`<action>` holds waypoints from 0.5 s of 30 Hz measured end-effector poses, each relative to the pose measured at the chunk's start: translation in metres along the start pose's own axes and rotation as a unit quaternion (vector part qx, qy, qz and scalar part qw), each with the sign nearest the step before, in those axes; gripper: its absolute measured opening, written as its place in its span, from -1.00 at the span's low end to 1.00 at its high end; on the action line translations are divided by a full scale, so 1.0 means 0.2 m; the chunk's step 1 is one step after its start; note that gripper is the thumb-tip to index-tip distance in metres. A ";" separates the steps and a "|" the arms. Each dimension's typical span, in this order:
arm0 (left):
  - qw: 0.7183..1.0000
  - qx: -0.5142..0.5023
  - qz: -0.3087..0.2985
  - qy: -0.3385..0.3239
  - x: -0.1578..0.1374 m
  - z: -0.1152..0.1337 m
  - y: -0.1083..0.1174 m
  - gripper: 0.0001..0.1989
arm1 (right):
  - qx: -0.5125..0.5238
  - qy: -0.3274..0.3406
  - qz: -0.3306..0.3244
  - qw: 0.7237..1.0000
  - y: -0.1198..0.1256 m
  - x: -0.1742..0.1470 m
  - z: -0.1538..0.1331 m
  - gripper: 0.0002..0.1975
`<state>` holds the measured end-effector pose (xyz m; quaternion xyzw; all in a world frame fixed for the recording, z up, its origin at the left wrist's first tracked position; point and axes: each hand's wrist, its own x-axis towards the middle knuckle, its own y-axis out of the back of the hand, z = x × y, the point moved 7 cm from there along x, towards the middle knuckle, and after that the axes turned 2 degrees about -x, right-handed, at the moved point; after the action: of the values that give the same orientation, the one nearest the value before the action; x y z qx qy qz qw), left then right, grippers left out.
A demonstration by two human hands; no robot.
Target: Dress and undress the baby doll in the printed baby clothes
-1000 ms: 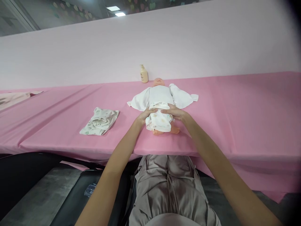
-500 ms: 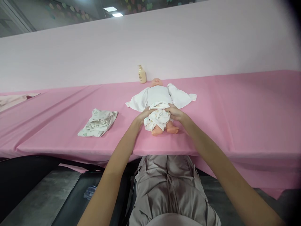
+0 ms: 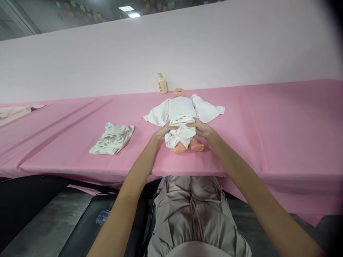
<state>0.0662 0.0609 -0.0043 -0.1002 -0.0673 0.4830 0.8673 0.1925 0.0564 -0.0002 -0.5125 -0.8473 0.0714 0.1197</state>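
Note:
A baby doll (image 3: 180,93) lies on its back on the pink-covered table, feet towards me. It wears a white top (image 3: 181,107) with its sleeves spread out to both sides. Bunched white patterned pants (image 3: 180,132) cover its hips and legs, with the bare feet sticking out below. My left hand (image 3: 165,130) grips the left side of the pants, thumb on top. On the right side, my right hand (image 3: 199,127) holds the cloth the same way. The fingers beneath the cloth are hidden.
A cream pump bottle (image 3: 162,84) stands by the white wall behind the doll's head. Folded patterned cloth (image 3: 112,139) lies to the left on the pink table cover (image 3: 294,135). A pale pink cloth (image 3: 16,113) is at the far left. Below is a black chair (image 3: 83,228) with a clear plastic item.
My thumbs have drawn apart from the middle towards the sides of the pants. The cloth between them now lies smoother and more exposed. The doll stays in place.

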 end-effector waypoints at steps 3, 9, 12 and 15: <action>1.000 0.001 0.021 -0.009 0.01 -0.01 0.03 -0.35 | 0.016 0.017 0.036 0.999 0.04 0.03 0.02 -0.60; 1.000 -0.023 0.006 -0.017 0.03 -0.03 0.04 -0.34 | -0.012 -0.033 0.055 0.998 0.02 0.02 0.01 -0.64; 0.999 -0.028 0.001 -0.019 0.04 -0.03 0.05 -0.37 | -0.036 -0.057 0.086 0.994 0.00 -0.02 -0.02 -0.61; 0.999 -0.026 0.003 -0.021 0.05 -0.03 0.06 -0.40 | -0.057 -0.063 0.094 0.992 0.00 -0.03 -0.02 -0.58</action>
<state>0.0636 0.0745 -0.0133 -0.1123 -0.0974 0.4856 0.8614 0.1958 0.0516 0.0035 -0.5903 -0.8039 0.0662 0.0296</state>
